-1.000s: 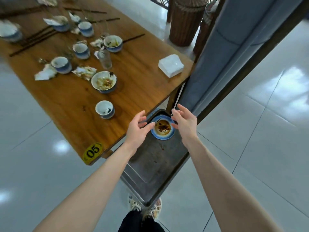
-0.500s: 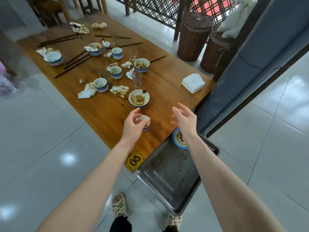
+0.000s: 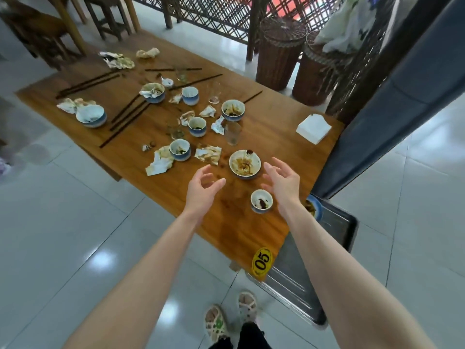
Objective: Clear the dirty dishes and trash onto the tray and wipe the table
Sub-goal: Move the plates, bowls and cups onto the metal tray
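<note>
The wooden table [image 3: 156,187] is littered with dirty blue-and-white bowls, cups, glasses, dark chopsticks and crumpled napkins. A dirty bowl [image 3: 244,163] with food scraps lies between my two hands. My left hand [image 3: 203,189] hovers to its left, fingers relaxed and holding nothing. My right hand [image 3: 282,182] hovers to its right, also empty, just above a small dirty cup [image 3: 261,201]. A metal tray [image 3: 337,230] sits below the table's right edge, holding a blue-rimmed dish [image 3: 314,207] partly hidden by my right arm.
A stack of clean white napkins [image 3: 313,128] lies at the table's right corner. A soiled napkin [image 3: 207,153] and another cup [image 3: 179,149] sit beyond my left hand. Wicker baskets [image 3: 279,54] and a grey pillar [image 3: 392,102] stand on the right. A yellow "05" tag [image 3: 261,261] marks the near corner.
Both hands have left the dish on the tray and moved up and left over the table, arriving on either side of the dirty bowl. The view has tilted up.
</note>
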